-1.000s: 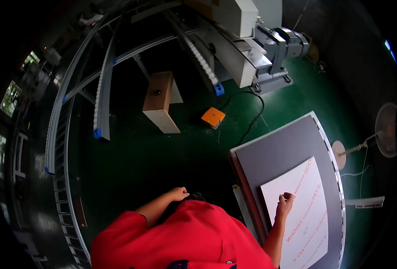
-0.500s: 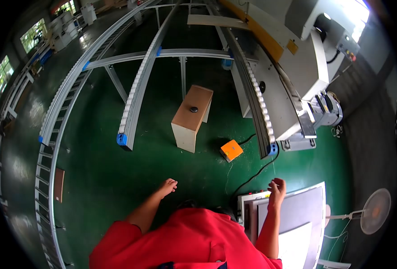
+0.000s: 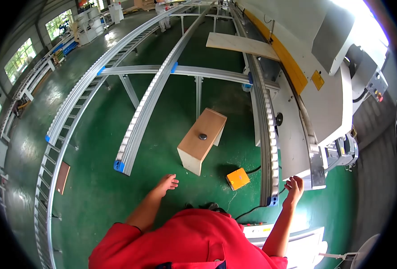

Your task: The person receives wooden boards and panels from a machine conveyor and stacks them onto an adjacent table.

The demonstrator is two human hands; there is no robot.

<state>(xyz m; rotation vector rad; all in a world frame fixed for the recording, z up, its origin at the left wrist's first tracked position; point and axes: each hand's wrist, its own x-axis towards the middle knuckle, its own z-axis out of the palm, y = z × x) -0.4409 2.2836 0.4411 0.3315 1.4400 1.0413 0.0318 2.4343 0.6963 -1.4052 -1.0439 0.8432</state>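
My left hand (image 3: 167, 184) is in the air over the green floor, its fingers loosely bent and apart, holding nothing. My right hand (image 3: 294, 190) hangs empty near the front end of the right roller rail (image 3: 270, 157), fingers loosely apart. A pale board (image 3: 242, 45) lies across the right rail farther ahead, its right end beside the yellow strip of the machine (image 3: 292, 71). Between the rails stands a wooden stool-like box (image 3: 207, 127) with a round black knob on top. An orange box (image 3: 238, 179) sits on the floor near it.
The middle roller rail (image 3: 149, 98) and left roller rail (image 3: 82, 94) run away from me, joined by a crossbar (image 3: 198, 71). A cable trails across the floor. At the bottom right is a table (image 3: 306, 242) with a fan (image 3: 366, 251). Another person (image 3: 163, 18) stands far ahead.
The view has swung up and left, away from the white sheet on the table. My right hand has left the area over that sheet, and the pale board and far person now show.
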